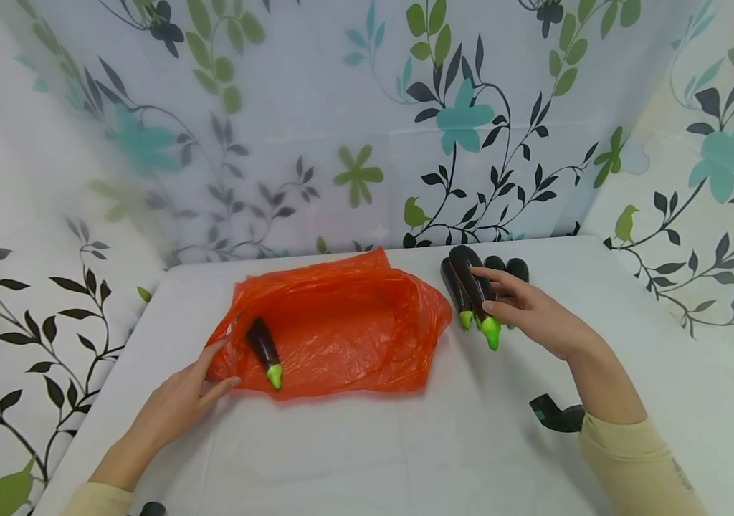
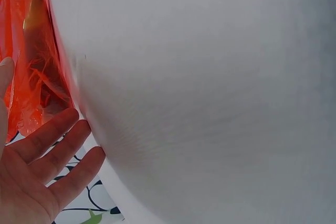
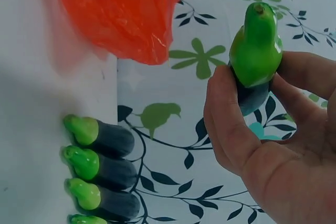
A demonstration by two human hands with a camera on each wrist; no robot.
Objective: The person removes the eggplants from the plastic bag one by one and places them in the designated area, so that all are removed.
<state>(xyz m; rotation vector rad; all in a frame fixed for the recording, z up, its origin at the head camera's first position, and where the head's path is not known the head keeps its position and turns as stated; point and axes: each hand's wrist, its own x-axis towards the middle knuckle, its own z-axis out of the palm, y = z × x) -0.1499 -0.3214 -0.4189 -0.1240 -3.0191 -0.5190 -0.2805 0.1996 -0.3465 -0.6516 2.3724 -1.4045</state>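
My right hand (image 1: pixel 537 315) pinches a dark purple eggplant (image 1: pixel 470 276) with a bright green stem end. It is raised above the table in the right wrist view, its green cap (image 3: pixel 256 51) toward the camera between thumb and fingers. More eggplants (image 3: pixel 116 139) lie in a row beneath, partly hidden by the hand in the head view. My left hand (image 1: pixel 176 401) is at the left side of a red plastic bag (image 1: pixel 348 344), its fingers (image 2: pixel 68 153) extended and the fingertips right at the bag's edge. Another eggplant (image 1: pixel 264 347) lies in the bag's open mouth.
A white table (image 1: pixel 341 444) carries the bag and eggplants. Patterned cloth (image 1: pixel 315 129) with leaves and flowers hangs behind and at both sides. A dark curved piece (image 1: pixel 557 414) shows beside the right wrist.
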